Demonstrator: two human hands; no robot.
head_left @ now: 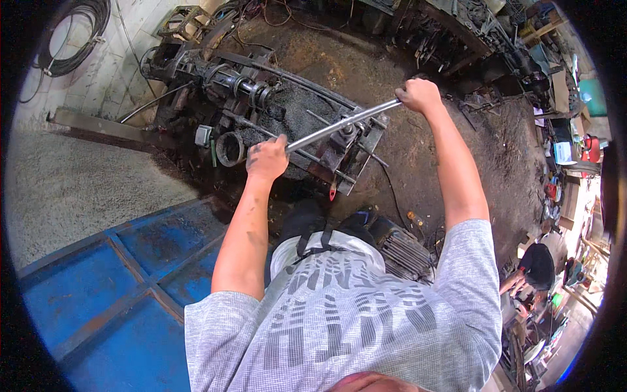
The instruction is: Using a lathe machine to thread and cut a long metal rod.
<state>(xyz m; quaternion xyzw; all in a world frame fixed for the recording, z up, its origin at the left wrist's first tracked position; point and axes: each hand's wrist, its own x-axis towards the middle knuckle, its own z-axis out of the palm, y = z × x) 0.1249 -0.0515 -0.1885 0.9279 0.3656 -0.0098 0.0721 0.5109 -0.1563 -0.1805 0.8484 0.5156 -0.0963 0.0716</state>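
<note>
My left hand (266, 159) and my right hand (419, 96) are both closed on a long shiny metal bar (343, 124), one at each end. Slanting up to the right, the bar crosses over the end of a greasy machine (287, 104) that looks like a lathe, with long rails and a ringed spindle (238, 83). Below the bar's middle is a bolted metal block (346, 134) on the machine; whether the bar touches it I cannot tell. Dark smudges mark my left hand. Beside that hand lies a metal ring (230, 149), and a red-handled brush (333, 190) hangs at the machine's near end.
A finned electric motor (400, 248) sits near my feet, with a black cable (393, 189) on the floor. A blue metal panel (98, 294) lies at the lower left. Scrap and tools (457, 32) crowd the far side. Another person (537, 266) is bent over at the lower right.
</note>
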